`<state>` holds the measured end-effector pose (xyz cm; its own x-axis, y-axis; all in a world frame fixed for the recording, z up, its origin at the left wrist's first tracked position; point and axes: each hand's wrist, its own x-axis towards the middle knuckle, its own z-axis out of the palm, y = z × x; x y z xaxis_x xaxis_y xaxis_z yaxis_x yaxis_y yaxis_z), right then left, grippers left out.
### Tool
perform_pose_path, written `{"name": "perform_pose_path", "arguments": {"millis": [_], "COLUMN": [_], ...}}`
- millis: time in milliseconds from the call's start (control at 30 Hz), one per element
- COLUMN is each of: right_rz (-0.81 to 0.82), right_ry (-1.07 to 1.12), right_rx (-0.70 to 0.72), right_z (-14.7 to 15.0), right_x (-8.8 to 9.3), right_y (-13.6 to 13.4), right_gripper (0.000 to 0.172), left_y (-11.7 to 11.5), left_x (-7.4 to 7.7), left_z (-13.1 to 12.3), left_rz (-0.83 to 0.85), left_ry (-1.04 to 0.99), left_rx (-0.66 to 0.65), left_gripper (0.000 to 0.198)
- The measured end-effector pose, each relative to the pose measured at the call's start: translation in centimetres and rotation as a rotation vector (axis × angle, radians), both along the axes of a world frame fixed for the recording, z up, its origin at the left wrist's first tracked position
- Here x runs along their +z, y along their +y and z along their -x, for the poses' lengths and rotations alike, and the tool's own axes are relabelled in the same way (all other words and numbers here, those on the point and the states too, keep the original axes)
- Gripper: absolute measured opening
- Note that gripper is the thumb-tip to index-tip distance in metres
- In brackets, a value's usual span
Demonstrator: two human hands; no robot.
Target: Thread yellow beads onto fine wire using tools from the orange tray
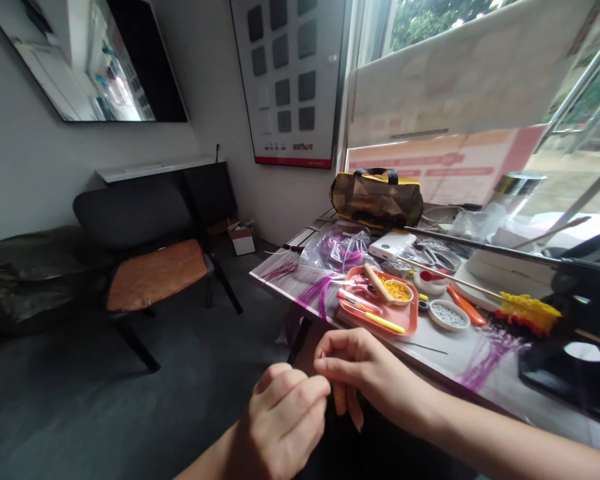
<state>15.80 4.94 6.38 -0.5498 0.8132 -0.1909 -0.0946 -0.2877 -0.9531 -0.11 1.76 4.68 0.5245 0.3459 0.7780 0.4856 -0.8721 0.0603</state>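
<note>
No lettering (poster [285, 80], window banner [430, 167]) reads clearly.

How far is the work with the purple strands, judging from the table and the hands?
Done, it seems: materials are out, a pink tray of tools and purple strands on the table. In hand: the left hand and right hand pinch together at the table's edge; the right holds an orange piece. Left: probably much, since the strands lie loose and no finished item shows.
</note>
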Motion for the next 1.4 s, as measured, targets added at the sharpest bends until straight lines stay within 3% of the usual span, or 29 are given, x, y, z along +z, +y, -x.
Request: {"name": "perform_pose_path", "arguments": {"millis": [67,100,133,200,267,300,367,433,500,667,733,800,867,900,967,1033,1067,1133,1200,1267,1333,1400], "right_rz": [-0.046,-0.163,-0.365,-0.979,-1.609,-1.832,-2.043,-1.986,-1.736,-0.474,-0.134,-0.009,-0.066,-0.209,-0.747,-1.417,-1.68,-1.947,-1.937,-1.75,-1.383,-0.866], "right_ry": [-0.033,-0.096,-0.179,-0.369,-0.527,-0.575,-0.635,-0.63,-0.563,-0.284,-0.116,-0.03,-0.068,-0.13,-0.323,-0.539,-0.621,-0.713,-0.695,-0.605,-0.529,-0.434], "right_rx": [-0.011,-0.03,-0.041,-0.016,0.041,0.055,0.044,0.047,0.011,-0.046,0.003,0.033,0.017,0.012,0.048,0.131,0.167,0.179,0.152,0.077,-0.016,-0.056], "right_z": [-0.2,-0.4,-0.8,-1.6,-2.3,-2.6,-2.8,-2.7,-2.3,-0.6,-0.2,-0.1,-0.4,-0.6,-1.4,-2.1,-2.4,-2.7,-2.6,-2.3,-1.7,-1.1], "right_x": [0.1,0.2,0.3,0.6,0.6,0.6,0.4,0.2,0.2,0.1,-0.1,-0.2,0.1,0.4,1.0,1.5,1.5,1.4,1.0,0.6,0.3,0.1], "right_y": [0.0,-0.2,-0.4,-0.9,-1.3,-1.4,-1.5,-1.4,-1.4,-0.8,-0.4,-0.1,-0.2,-0.4,-1.0,-1.6,-1.8,-2.0,-1.9,-1.8,-1.7,-1.7], "right_gripper": [0.038,0.032,0.025,0.012,0.019,0.021,0.022,0.026,0.031,0.025,0.033,0.038,0.032,0.025,0.014,0.02,0.023,0.028,0.033,0.037,0.034,0.028], "left_y": [0.3,0.5,0.7,1.0,1.2,1.3,1.4,1.2,0.9,-0.5,-0.7,-0.5,0.0,0.2,0.6,0.8,0.8,0.7,0.5,0.2,-0.1,-0.5], "left_x": [0.5,0.9,1.2,1.7,1.8,1.8,1.6,1.5,1.4,0.5,0.3,0.4,0.9,1.2,1.7,1.8,1.8,1.5,1.3,1.1,0.9,0.5], "left_z": [0.1,0.1,0.1,0.0,-0.2,-0.3,-0.5,-0.7,-0.8,-0.5,-0.3,-0.1,-0.1,-0.1,-0.3,-0.5,-0.7,-1.0,-1.1,-1.2,-1.1,-1.0], "left_rz": [0.123,0.279,0.507,1.084,1.605,1.781,1.959,1.942,1.697,0.41,0.135,0.077,0.262,0.477,1.08,1.65,1.834,2.006,2.007,1.859,1.539,1.097], "left_ry": [-0.001,-0.044,-0.12,-0.373,-0.668,-0.793,-0.944,-0.949,-0.773,-0.194,-0.071,-0.012,-0.066,-0.144,-0.417,-0.76,-0.914,-1.11,-1.147,-1.003,-0.738,-0.508], "left_rx": [-0.039,-0.042,-0.041,-0.046,-0.075,-0.087,-0.074,-0.041,-0.024,0.088,0.062,0.006,-0.027,-0.032,-0.035,-0.042,-0.06,-0.09,-0.089,-0.091,-0.072,-0.016], "left_gripper": [0.019,0.017,0.015,0.012,0.006,0.005,0.009,0.01,0.007,0.016,0.02,0.02,0.019,0.018,0.013,0.006,0.005,0.009,0.011,0.009,0.009,0.012]}}
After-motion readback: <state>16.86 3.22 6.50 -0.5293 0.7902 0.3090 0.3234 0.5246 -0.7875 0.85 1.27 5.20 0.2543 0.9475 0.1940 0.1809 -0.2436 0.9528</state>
